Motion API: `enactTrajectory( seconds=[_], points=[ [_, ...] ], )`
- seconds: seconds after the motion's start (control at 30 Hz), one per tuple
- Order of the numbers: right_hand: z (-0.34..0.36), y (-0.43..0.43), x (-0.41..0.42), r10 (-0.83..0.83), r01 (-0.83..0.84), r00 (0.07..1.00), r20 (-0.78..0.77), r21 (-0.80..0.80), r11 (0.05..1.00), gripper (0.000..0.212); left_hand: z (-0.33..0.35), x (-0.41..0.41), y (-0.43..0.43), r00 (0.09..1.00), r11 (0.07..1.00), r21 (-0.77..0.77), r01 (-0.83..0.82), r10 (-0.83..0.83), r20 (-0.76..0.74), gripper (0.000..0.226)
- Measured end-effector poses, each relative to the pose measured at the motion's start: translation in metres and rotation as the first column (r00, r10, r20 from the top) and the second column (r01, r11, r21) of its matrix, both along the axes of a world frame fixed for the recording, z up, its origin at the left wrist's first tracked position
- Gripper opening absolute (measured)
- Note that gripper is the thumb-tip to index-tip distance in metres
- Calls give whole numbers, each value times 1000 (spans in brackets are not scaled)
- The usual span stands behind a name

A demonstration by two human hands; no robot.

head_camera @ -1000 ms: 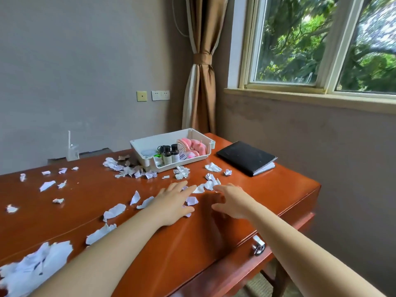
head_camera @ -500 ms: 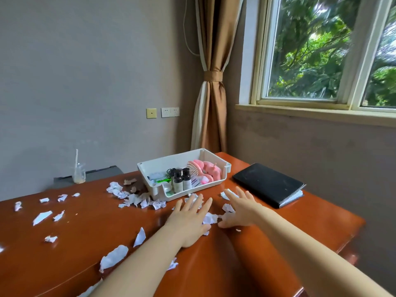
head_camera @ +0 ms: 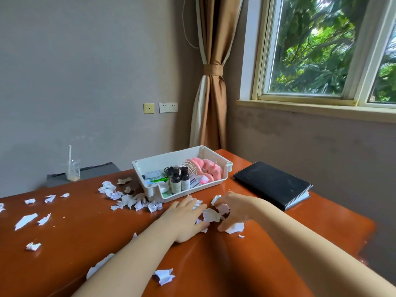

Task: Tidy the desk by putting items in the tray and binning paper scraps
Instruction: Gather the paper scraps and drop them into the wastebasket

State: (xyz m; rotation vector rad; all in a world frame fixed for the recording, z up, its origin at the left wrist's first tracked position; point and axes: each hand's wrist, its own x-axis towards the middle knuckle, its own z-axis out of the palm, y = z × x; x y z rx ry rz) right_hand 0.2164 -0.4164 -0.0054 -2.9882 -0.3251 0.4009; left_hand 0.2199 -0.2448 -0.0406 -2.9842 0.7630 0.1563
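- Red-brown glossy wooden desk (head_camera: pixel 85 232): loose litter lies left of the white plastic tray (head_camera: pixel 167 157); binning barely begun, I judge
- Left hand (head_camera: pixel 184 219): has slid inward in front of the tray; fingers straight, together, flat on the wood
- Right hand (head_camera: pixel 233 207): fingers now curled over the heap
- Torn white paper scraps (head_camera: pixel 211 215): raked into a heap just before the tray, between both hands; nearly ready to lift

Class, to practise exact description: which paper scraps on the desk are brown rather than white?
The two torn scraps just left of the tray, behind the white pile.
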Motion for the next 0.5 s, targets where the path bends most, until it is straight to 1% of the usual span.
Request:
enactTrajectory(
  seconds=[0.1, 0.2, 0.27, 0.33, 0.4, 0.5],
  points=[
    [-2, 1, -3, 23, -23, 1000, -6, 33, 999, 69, -2, -8, 2, 999, 988, -155, -22, 16, -38, 58],
    [0, -2, -9, 12, -10, 999, -32, 71, 997, 75, -2, -15, 5, 1000, 978, -209, -10, 13, 12, 58],
    [5, -4, -14, 0, 2, 1000, -28, 57, 998, 79, -4, -19, 10, 999, 979, -204, -8, 19, 51, 61],
    [7, -7, -18, 11, -11, 999, -46, 2, 1000, 81, -5, -22, 16, 997, 981, -193, -6, 22, 78, 62],
    [6, -6, -21, 21, -23, 998, -55, -26, 999, 82, -3, -25, 20, 994, 987, -161, 28, -11, 107, 61],
    [3, 0, -21, 12, -12, 1000, -13, 20, 1000, 83, -2, -27, 20, 984, 993, -76, 95, -82, 155, 61]
  ],
)
